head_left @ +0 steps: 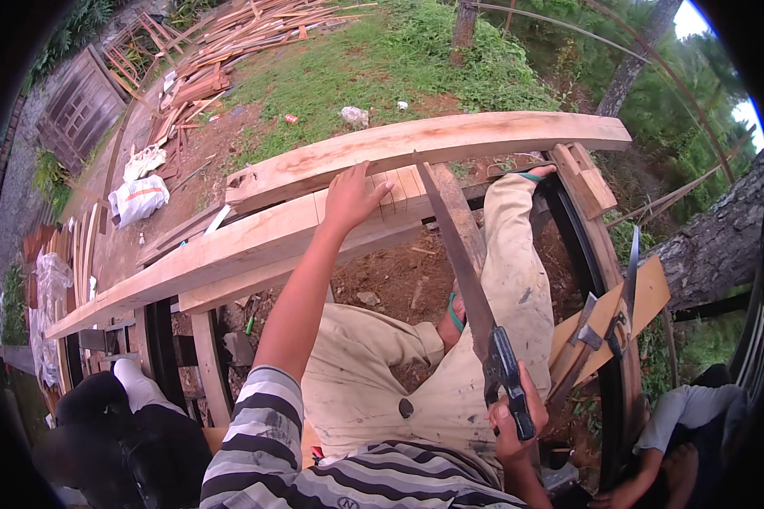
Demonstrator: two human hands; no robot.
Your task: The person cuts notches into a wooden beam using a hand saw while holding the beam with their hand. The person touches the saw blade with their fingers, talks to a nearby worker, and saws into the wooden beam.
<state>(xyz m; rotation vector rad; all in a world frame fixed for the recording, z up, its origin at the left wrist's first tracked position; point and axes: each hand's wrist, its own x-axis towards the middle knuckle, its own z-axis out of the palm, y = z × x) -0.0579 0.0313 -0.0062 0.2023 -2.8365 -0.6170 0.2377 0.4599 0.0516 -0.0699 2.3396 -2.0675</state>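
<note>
My right hand (518, 416) is closed around the black handle of a hand saw (460, 246). Its long brownish blade points away from me, with the tip at the far timber. My left hand (354, 197) lies on a pale wooden beam (255, 233), thumb stretched out to the side and fingers toward the beam's far edge. Several dark lines cross the beam just right of that hand, close to the saw blade. Behind it, a second thick beam (450, 137) runs alongside. My right foot rests up near the beams' right end.
On the right, a hatchet (586, 327) and another saw (624, 322) stand by a light board (654, 288). A person in dark clothes (136, 433) is at lower left; another person's arm (654, 454) shows at lower right. Timber piles (204, 81) and a white sack (138, 199) lie beyond.
</note>
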